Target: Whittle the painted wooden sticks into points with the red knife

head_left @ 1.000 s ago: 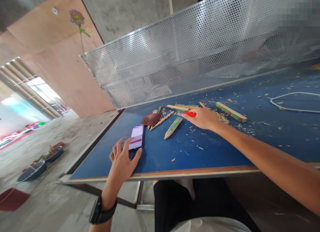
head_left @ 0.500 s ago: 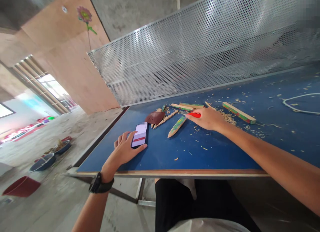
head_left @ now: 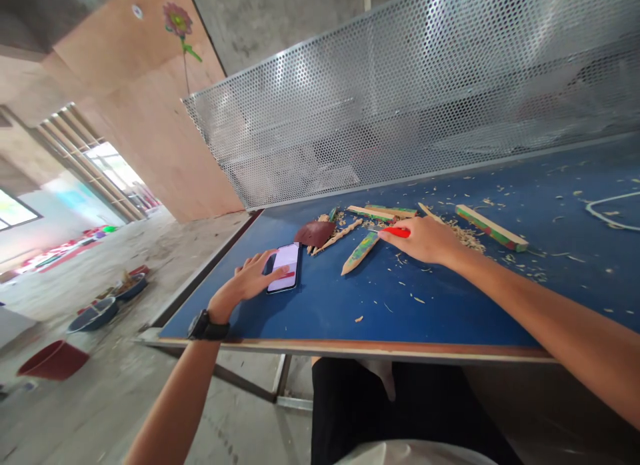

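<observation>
My left hand (head_left: 247,278), with a black watch on its wrist, lies over the left side of a smartphone (head_left: 286,257) on the blue table. Its fingers are spread and the thumb reaches over the lit screen. A red-handled knife (head_left: 397,232) is gripped in my right hand (head_left: 427,239), its thin metal end pointing left. Just below that end lies a pointed wooden piece (head_left: 359,253) with green and yellow paint. Beyond the phone rests a dark red-brown flat piece (head_left: 315,233), beside a knobbly carved wooden stick (head_left: 343,235).
Painted wooden strips (head_left: 383,213) lie behind my right hand, and another wooden block (head_left: 491,227) is to its right. Wood shavings (head_left: 470,238) are scattered around. A perforated metal screen (head_left: 340,125) borders the table's back. A white cord (head_left: 607,218) lies far right.
My left thumb has moved from the phone's lower edge up over the screen, and the fingers have shifted off its upper part. The right hand keeps its grip; the whole view has shifted slightly.
</observation>
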`<state>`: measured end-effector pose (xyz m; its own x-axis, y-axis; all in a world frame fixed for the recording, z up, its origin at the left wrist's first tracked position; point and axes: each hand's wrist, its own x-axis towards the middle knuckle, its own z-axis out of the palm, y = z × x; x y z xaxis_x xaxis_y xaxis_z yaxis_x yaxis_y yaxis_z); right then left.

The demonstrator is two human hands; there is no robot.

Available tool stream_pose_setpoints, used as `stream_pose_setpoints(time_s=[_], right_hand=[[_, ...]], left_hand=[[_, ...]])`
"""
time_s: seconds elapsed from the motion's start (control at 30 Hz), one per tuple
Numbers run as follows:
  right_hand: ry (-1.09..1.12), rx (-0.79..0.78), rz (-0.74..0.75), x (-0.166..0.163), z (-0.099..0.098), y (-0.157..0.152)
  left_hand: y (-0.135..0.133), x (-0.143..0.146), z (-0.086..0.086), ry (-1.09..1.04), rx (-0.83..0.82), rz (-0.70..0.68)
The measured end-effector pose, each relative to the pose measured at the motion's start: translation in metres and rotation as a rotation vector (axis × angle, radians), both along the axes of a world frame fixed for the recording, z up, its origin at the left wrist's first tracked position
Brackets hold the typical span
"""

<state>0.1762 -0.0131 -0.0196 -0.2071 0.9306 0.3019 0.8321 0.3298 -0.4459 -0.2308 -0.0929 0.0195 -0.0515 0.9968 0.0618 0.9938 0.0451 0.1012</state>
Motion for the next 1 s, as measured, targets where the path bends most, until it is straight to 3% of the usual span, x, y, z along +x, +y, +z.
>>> stream_pose_setpoints(time_s=[0.17, 1.0], right_hand=[[0.001, -0.024, 0.001, 0.001, 0.0, -0.001], [-0.027, -0.091, -0.023, 0.0, 0.007, -0.003]], left_hand=[[0.004, 0.001, 0.0, 0.018, -0.149, 0.002], [0.006, -0.007, -0.012, 0.066, 0.021, -0.02]])
